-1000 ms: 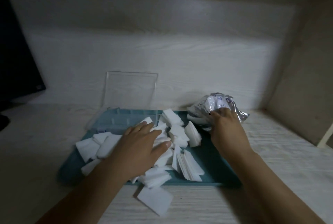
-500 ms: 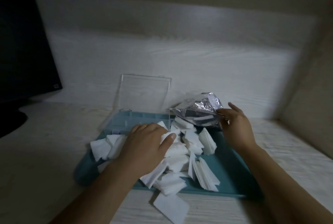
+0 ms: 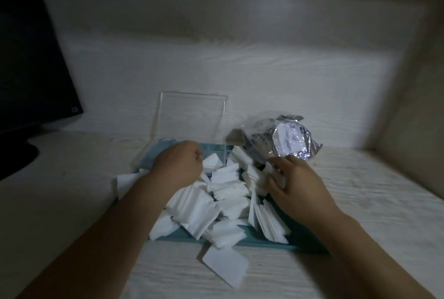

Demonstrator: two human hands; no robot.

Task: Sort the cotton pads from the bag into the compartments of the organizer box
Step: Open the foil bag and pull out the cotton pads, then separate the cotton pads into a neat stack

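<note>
A teal organizer box (image 3: 303,238) lies in front of me with its clear lid (image 3: 192,118) standing upright at the back. White cotton pads (image 3: 225,193) are heaped loosely over its compartments, and one pad (image 3: 225,267) lies on the table before the box. The crinkled silvery bag (image 3: 288,142) rests at the box's far right corner, with no hand on it. My left hand (image 3: 177,166) has its fingers curled down into the pads at the back left. My right hand (image 3: 298,185) pinches a small stack of pads just below the bag.
A dark monitor (image 3: 28,58) and its stand are at the far left. The pale wood-grain table (image 3: 372,202) ends at a back wall, with a side wall on the right. Some pads overhang the box's left and front edges.
My right hand let go of the bag and dropped onto a stack of pads. My left hand moved toward the back of the box and its fingers curled in.
</note>
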